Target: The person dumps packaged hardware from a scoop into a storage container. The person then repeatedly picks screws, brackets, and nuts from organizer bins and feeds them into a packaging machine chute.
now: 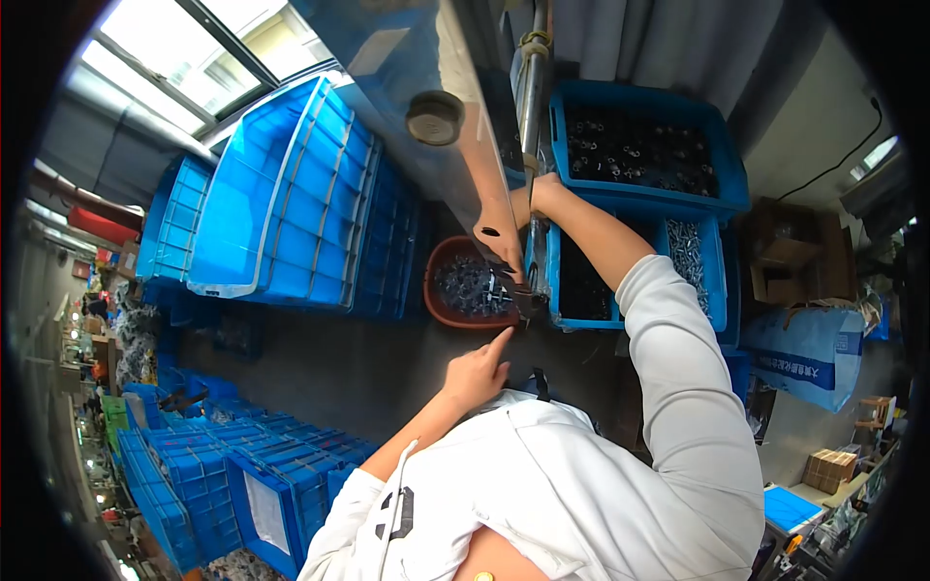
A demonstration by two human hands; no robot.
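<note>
My left hand [475, 375] is low in the middle of the view, its index finger stretched toward the lower end of a machine [529, 281] and its thumb apart. Nothing shows in it. My right hand [524, 205] reaches in beside the machine's upright metal rod [530, 107]. Its fingers are mostly hidden, so what they hold, if anything, cannot be made out. A shiny panel [417, 58] with a round knob [434, 118] stands left of the rod. Below and left of the right hand sits a red-brown basin [433, 308] holding many small parts.
Right of the machine, one blue bin [731, 145] holds dark metal parts; a divided blue bin [715, 254] holds silver screw-like pieces and dark parts. Large blue crates [291, 194] stand left; more crates [203, 474] fill the lower left. A printed bag [804, 358] and cardboard boxes [799, 252] lie right.
</note>
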